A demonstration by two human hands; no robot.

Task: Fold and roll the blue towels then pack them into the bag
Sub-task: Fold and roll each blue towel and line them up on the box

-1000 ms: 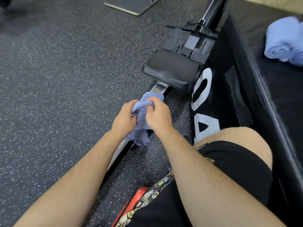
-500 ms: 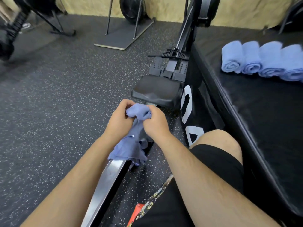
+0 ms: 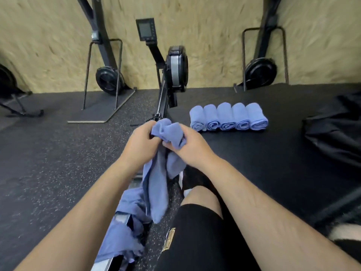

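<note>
Head view: holds a loose blue towel (image 3: 156,192) up at the centre with both hands. Grips the bunched top edge with the left hand (image 3: 141,142), fingers curled into the soft cloth. Pinches the same bunch from the right with the right hand (image 3: 190,145), thumb and fingers clamped on a fold, knuckles close to the left hand's. Hangs limp and creased below the fists, a long narrow drape down toward the near edge, with more rumpled blue cloth pooled near left, over a pale metal rail.

Farther and to the right, lined up on a flat matte black mat (image 3: 254,163): five rolled towels (image 3: 228,118), short fat cylinders of fluffy terry, touching side by side, spiral ends facing near. At the far right edge of the mat, a slumped black fabric heap (image 3: 336,130), folded and slightly shiny; cannot tell whether it is the bag.

Left of the mat, speckled rubber floor (image 3: 48,163), dark with pale flecks. Straight ahead, a rowing machine (image 3: 175,69) with a round black flywheel housing and a small rectangular monitor (image 3: 145,29), before a rough tan chipboard wall (image 3: 205,26). Near right, black shorts (image 3: 195,241) over a bare knee.
</note>
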